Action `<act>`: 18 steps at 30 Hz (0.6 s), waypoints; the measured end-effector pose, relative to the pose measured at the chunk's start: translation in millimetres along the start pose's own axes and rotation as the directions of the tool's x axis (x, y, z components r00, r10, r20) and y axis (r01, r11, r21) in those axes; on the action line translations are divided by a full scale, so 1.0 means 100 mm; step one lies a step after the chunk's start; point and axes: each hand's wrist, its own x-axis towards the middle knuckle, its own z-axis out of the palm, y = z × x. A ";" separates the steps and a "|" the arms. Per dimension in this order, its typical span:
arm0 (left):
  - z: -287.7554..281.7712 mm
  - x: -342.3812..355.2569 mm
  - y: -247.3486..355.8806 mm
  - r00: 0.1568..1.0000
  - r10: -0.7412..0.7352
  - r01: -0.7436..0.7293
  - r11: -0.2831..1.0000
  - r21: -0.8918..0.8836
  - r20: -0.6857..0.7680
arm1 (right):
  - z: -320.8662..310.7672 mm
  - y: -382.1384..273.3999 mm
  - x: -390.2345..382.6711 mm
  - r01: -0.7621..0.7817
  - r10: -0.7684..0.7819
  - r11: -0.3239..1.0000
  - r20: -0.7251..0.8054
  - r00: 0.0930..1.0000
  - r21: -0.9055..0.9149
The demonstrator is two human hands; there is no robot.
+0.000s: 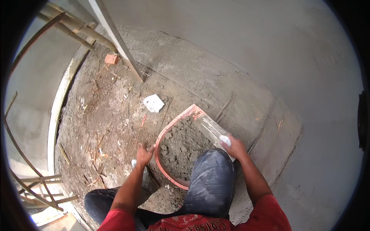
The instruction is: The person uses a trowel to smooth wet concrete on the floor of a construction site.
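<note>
An orange-red tub (pixel 162 137) full of crumbly grey mortar (pixel 184 139) sits on the ground before me, partly covered by my knee. My left hand (pixel 144 155) is at its left rim with fingers apart, and its fingertips appear to touch the edge. My right hand (pixel 236 147) grips the pale handle of a long flat plastering float (pixel 210 130). The float lies slantwise over the tub's right side, its blade streaked and slightly blurred. Below my left wrist is a greyish object (pixel 148 181), partly hidden by the forearm; I cannot tell its kind.
A white scrap (pixel 153 103) lies beyond the tub, and a brick piece (pixel 111 59) farther off. An upright pole (pixel 117 40) stands at the far left among bamboo poles (pixel 77 26). Splinters litter the dirt. A smooth grey wall (pixel 293 54) borders the right side.
</note>
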 end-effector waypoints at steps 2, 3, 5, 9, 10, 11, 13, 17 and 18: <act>0.15 -0.31 0.20 0.974 -0.056 0.118 0.953 -0.279 0.220 | -0.02 -0.13 0.50 -0.004 0.008 0.998 0.063 0.998 -0.065; 0.26 -0.28 0.11 0.972 -0.046 0.111 0.954 -0.278 0.231 | -0.01 -0.29 0.76 -0.016 0.020 0.993 0.030 0.999 -0.113; 0.65 -0.12 -0.04 0.990 -0.141 0.129 0.935 -0.332 -0.012 | 0.01 -0.46 1.31 -0.055 0.056 0.984 0.004 0.998 -0.167; 0.92 -0.04 0.07 0.953 -0.297 0.254 0.690 -0.678 0.055 | 0.07 -0.08 1.91 -0.132 0.095 0.968 -0.176 0.980 -0.215; 0.86 0.00 -0.04 0.950 -0.305 0.268 0.692 -0.670 0.065 | 0.10 -0.01 1.93 -0.139 0.105 0.967 -0.164 0.981 -0.214; 0.77 0.03 -0.06 0.950 -0.312 0.254 0.697 -0.670 0.036 | 0.05 0.10 1.92 -0.224 0.195 0.968 -0.217 0.957 -0.116; 0.55 0.17 -0.04 0.947 -0.319 0.215 0.709 -0.672 -0.033 | -0.22 0.31 1.89 -0.308 0.289 0.951 -0.277 0.916 -0.027; 0.12 0.41 -0.42 0.920 -0.357 0.119 0.648 -0.752 -0.162 | -0.44 0.40 1.75 -0.385 0.342 0.918 -0.308 0.888 -0.091; 0.08 0.37 -0.41 0.892 -0.416 0.203 0.717 -0.667 -0.176 | -0.50 0.45 1.64 -0.405 0.351 0.907 -0.325 0.878 -0.116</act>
